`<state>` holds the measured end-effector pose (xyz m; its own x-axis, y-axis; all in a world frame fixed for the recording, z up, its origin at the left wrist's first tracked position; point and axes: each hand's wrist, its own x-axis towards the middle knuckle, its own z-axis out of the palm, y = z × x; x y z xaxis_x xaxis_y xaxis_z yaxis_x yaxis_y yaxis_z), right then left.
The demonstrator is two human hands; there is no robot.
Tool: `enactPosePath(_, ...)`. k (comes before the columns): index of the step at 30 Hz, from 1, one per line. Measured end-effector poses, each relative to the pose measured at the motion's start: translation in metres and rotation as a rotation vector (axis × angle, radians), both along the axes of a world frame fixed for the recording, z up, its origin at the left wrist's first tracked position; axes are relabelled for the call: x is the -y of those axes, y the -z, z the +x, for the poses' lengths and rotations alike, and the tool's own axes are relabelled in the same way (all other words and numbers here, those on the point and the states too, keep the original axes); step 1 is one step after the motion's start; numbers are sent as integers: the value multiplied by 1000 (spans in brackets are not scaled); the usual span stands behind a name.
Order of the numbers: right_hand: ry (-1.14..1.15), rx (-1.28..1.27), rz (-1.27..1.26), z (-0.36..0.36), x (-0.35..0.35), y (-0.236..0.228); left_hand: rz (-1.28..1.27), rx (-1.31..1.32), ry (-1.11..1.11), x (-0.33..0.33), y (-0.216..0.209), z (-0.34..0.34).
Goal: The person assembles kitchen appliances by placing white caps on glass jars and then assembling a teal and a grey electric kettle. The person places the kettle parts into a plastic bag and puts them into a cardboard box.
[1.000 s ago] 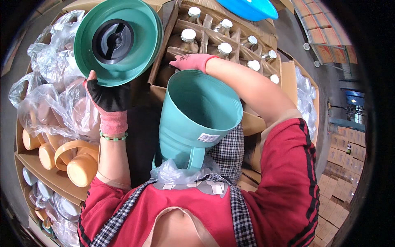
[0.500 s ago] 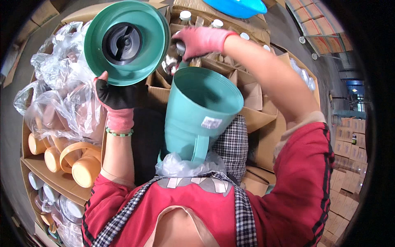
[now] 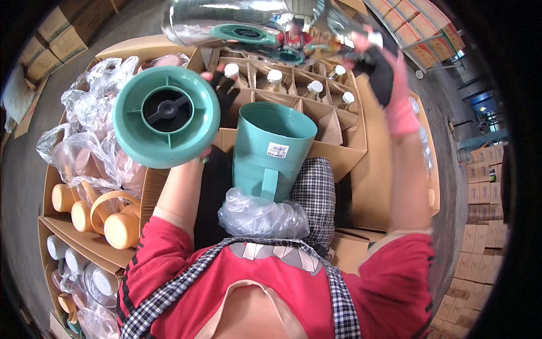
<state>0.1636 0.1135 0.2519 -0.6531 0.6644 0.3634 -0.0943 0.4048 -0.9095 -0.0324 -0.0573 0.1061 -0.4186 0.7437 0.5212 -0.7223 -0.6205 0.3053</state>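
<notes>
My left hand (image 3: 223, 93) holds a round green plastic base (image 3: 127, 116) with a black screw piece at its ribbed centre; part of the hand is hidden behind it. High at the right, my right hand (image 3: 385, 79) grips the narrow end of a shiny silver vacuum flask liner (image 3: 254, 20), which lies sideways across the top of the view and runs partly out of it. Between my legs stands a green jug body (image 3: 257, 152), open end up, with a handle and a white label. A crumpled clear plastic bag (image 3: 262, 217) lies around its lower end.
Ahead is a divided cardboard box (image 3: 344, 150) with several white-capped silver liners (image 3: 275, 79). To the left, a carton holds clear plastic bags (image 3: 93, 107) and orange jug parts (image 3: 121, 229). Below it are white-ended parts (image 3: 76, 260). Stacked cartons (image 3: 480, 248) stand at the far right.
My right hand has lifted the silver liner from the divided box, up and to the right. My left hand has turned the green base so its ribbed side shows, and has lowered it slightly.
</notes>
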Motion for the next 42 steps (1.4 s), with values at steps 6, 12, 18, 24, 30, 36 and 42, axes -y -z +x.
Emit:
enactPosePath(6, 143, 174, 217, 3, 47, 104, 96, -9, -288, -86, 27, -82)
enactPosePath(12, -50, 65, -407, 13, 30, 126, 169, -328, -166, -78, 20, -47)
enactPosePath(18, 267, -283, -420, 7, 11, 160, -164, -181, 220, -22, -13, 11)
enactPosePath(24, 2, 177, -56, 19, 10, 132, -289, -362, -10, -4, 12, 21)
enactPosePath(30, -381, 1021, 178, 5, 13, 85, -334, -417, -96, 7, 17, 27)
enactPosePath(36, -452, 909, 364, 0, 22, 98, -350, -466, -123, 7, 14, 32)
enactPosePath(42, -257, 1143, 610, -26, 58, 96, -390, -398, -19, -9, 47, -1)
